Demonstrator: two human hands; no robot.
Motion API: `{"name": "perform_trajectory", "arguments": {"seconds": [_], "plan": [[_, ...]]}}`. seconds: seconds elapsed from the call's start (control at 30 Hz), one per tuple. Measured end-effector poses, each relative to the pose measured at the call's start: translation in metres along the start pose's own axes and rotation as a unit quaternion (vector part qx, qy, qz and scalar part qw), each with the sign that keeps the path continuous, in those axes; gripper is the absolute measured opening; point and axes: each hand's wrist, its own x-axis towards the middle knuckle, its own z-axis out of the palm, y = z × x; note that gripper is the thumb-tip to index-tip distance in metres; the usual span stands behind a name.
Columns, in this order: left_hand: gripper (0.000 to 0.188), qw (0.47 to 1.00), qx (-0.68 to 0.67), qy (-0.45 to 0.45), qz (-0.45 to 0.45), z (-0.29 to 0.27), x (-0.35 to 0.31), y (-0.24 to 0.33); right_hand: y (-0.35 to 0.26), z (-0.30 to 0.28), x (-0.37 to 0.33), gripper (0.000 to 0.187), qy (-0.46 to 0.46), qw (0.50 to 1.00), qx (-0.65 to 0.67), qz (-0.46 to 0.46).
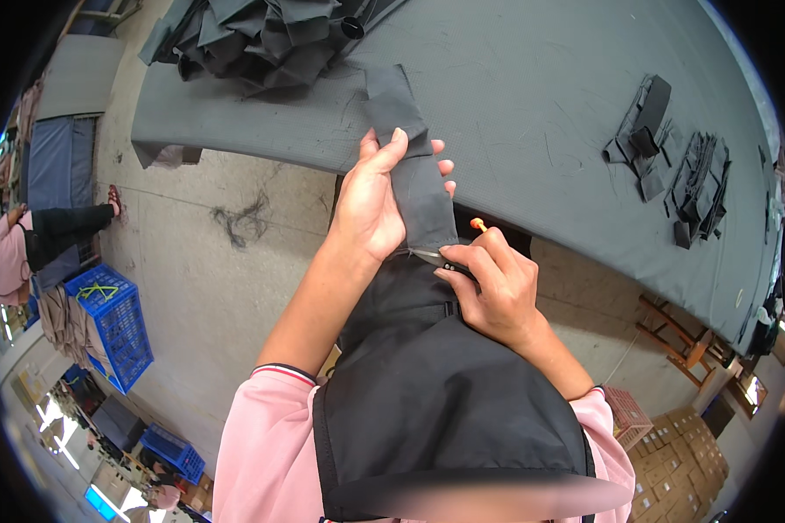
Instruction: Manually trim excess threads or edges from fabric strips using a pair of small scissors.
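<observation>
My left hand point(373, 196) grips a dark grey fabric strip point(427, 196), thumb on top and fingertips showing past its right edge. The strip's far end rests over the table edge, and its near end hangs toward my black apron point(445, 392). In my right hand point(500, 283) are small thread snips point(426, 257) with a silver blade and a dark handle. Their blade lies at the strip's near end, where a short loose thread shows. An orange knob point(478, 225) sticks out above my right fingers.
A heap of dark fabric pieces point(253, 39) lies on the grey-covered table point(515, 105) at far left. Bundled strips point(702, 187) lie at right. Blue crates point(118, 322), thread scraps point(242, 220), a wooden stool point(676, 336) and stacked cartons point(680, 462) are around. Another person point(26, 244) stands left.
</observation>
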Motion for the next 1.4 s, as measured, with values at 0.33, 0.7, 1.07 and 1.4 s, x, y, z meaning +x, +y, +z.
{"name": "perform_trajectory", "arguments": {"seconds": [0.33,0.7,1.07,1.4], "plan": [[0.029,0.997,0.052,-0.038,0.030,0.003,-0.002,-0.001,0.005,-0.022,0.004,0.045,-0.021,0.958,0.195,0.209],[0.030,0.985,0.123,-0.083,0.092,0.008,-0.004,0.000,0.012,0.007,0.005,0.024,-0.043,0.993,0.002,-0.110],[0.039,0.956,0.199,-0.054,0.209,0.015,-0.013,0.000,0.010,-0.018,0.001,0.040,0.080,0.992,0.026,0.089],[0.045,0.959,0.195,-0.048,0.198,0.018,-0.015,-0.003,0.007,-0.016,0.009,0.043,0.022,0.990,-0.130,-0.045]]}}
